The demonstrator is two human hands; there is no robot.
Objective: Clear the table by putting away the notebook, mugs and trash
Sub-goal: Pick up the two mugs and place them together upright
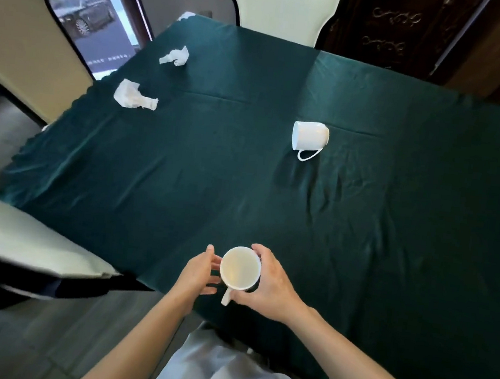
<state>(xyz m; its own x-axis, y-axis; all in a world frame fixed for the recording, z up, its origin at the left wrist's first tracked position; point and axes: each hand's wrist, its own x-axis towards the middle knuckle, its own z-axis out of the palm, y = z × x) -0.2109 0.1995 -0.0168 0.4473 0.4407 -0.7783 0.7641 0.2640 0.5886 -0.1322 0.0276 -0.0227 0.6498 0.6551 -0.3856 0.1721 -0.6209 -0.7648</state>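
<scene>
An upright white mug [239, 267] stands near the front edge of the table, its handle pointing toward me. My right hand [268, 288] wraps its right side. My left hand [198, 272] touches its left side with fingers spread. A second white mug [309, 137] lies on its side further back, right of centre. Two crumpled white tissues lie at the far left: one tissue [133, 96] nearer, another tissue [176, 56] behind it. No notebook is in view.
A dark green cloth covers the table [183, 166]. Cream chairs stand at the far side [282, 3], at the left [18, 25] and at the near left [24, 244]. A dark carved cabinet [401, 26] is behind.
</scene>
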